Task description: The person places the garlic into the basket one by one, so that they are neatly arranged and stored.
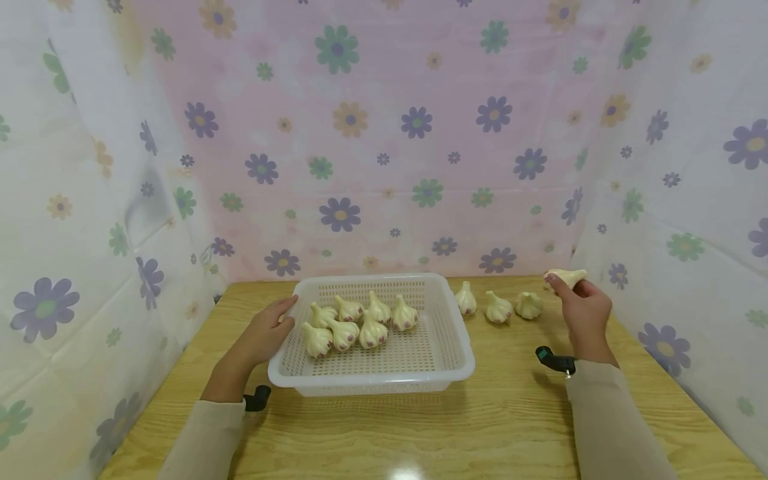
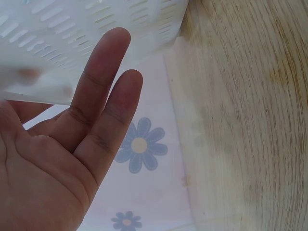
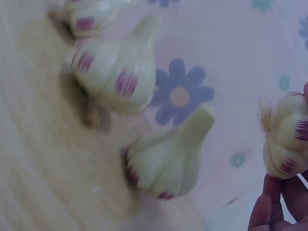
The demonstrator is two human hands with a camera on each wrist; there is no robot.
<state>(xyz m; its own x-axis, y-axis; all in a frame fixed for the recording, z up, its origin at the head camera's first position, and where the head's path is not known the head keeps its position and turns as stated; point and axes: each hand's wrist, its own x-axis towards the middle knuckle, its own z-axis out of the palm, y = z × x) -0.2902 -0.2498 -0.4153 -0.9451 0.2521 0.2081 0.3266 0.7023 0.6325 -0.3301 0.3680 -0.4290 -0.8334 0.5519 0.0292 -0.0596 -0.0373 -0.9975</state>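
Note:
My left hand (image 1: 268,333) touches the left rim of a white plastic basket (image 1: 372,380). In the left wrist view its two nearest fingers (image 2: 103,77) are extended beside the slotted wall; the other fingertips are partly hidden. Several garlic bulbs (image 1: 345,335) lie inside the basket, mostly toward its left and back. My right hand (image 1: 587,317) pinches a garlic bulb (image 1: 567,278) above the table's back right. Purple streaks and a tuft of roots show on that held bulb (image 3: 288,139) in the right wrist view. Three more bulbs (image 1: 499,308) stand on the table between the basket and my right hand.
The wooden table (image 1: 480,427) carries the basket and the loose bulbs. A flower-print curtain (image 1: 384,133) hangs behind the table and along both sides. A black wrist mount (image 1: 555,361) juts from the right sleeve, another (image 1: 258,398) from the left.

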